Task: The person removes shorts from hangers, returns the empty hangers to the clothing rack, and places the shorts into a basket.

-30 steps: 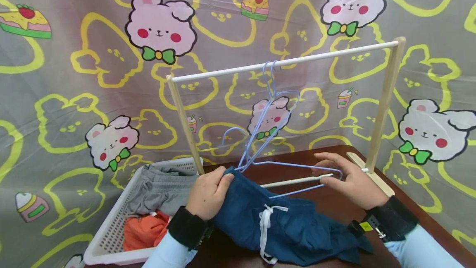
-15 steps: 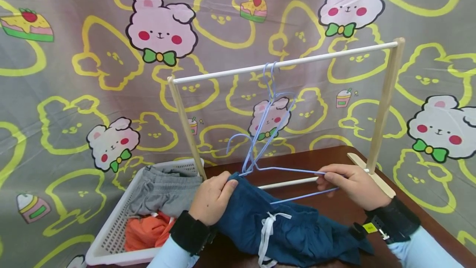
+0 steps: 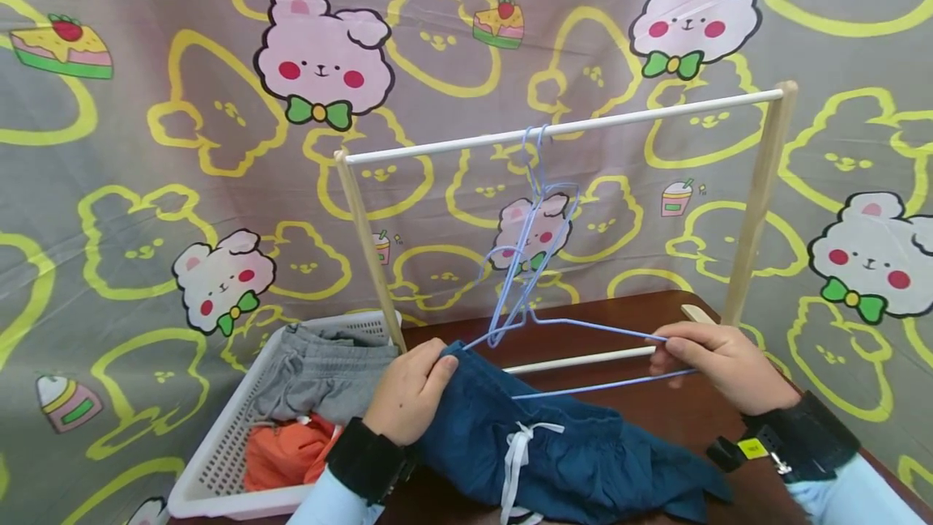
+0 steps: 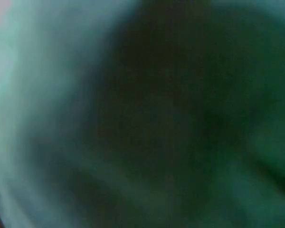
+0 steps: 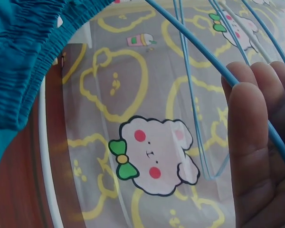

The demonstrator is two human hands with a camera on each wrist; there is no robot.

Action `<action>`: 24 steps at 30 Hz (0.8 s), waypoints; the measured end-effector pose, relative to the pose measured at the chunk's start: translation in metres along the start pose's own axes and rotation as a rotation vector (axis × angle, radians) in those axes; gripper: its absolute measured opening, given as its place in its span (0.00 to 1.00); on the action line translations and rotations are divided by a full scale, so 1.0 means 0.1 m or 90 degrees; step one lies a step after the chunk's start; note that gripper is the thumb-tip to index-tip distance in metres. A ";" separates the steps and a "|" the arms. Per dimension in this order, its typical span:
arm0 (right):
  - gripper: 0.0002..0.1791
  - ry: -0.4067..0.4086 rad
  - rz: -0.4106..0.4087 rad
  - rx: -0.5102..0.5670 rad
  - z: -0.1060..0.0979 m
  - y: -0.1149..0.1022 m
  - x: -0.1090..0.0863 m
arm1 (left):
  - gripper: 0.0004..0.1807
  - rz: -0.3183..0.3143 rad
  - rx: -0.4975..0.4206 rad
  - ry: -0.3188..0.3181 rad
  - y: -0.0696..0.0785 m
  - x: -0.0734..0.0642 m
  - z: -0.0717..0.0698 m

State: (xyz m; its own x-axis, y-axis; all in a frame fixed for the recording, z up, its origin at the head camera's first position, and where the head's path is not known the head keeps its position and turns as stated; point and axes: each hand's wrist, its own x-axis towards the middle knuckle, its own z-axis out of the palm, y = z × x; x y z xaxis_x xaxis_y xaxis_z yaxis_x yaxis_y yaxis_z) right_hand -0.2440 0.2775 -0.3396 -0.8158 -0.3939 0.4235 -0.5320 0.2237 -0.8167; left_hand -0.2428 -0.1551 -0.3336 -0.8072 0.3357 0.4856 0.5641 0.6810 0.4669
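Note:
Dark blue shorts (image 3: 583, 460) with a white drawstring hang spread out in front of me, partly resting on the table. My left hand (image 3: 410, 394) pinches the left end of their elastic waistband between thumb and fingers. A blue wire hanger (image 3: 583, 324) lies sideways, its left end running to the waistband beside my left hand, its lower bar partly behind the cloth. My right hand (image 3: 722, 363) holds the hanger's right end; the right wrist view has the thumb (image 5: 249, 128) against the wire. Dark, blurred cloth (image 4: 147, 114) fills the left wrist view.
Blue hangers (image 3: 538, 205) hang from the white rail (image 3: 649, 114) of a wooden-post rack, behind the held hanger. At left, a white basket (image 3: 207, 444) holds grey shorts (image 3: 321, 371) and an orange garment (image 3: 287, 452). A patterned curtain (image 3: 437, 209) backs the brown table (image 3: 649, 310).
My right hand first closed on the hanger's right end, then drew it to the right; its hook moved right too. My left hand has kept its grip on the waistband.

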 end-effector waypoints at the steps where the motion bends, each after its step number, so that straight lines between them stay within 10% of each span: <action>1: 0.14 0.005 0.000 -0.003 -0.02 0.01 -0.01 | 0.14 0.002 0.000 -0.001 -0.01 -0.01 0.00; 24: 0.11 0.145 0.065 -0.090 -0.43 0.03 -0.18 | 0.13 -0.037 0.051 0.025 -0.21 -0.12 -0.02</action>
State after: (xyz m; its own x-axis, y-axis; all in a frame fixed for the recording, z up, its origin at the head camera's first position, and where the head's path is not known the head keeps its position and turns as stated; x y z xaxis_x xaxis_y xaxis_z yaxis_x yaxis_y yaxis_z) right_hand -0.2410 0.3233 -0.3330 -0.8883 -0.1563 0.4318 -0.4576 0.3798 -0.8040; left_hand -0.2447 -0.1741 -0.3476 -0.8300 0.2697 0.4883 0.4994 0.7492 0.4351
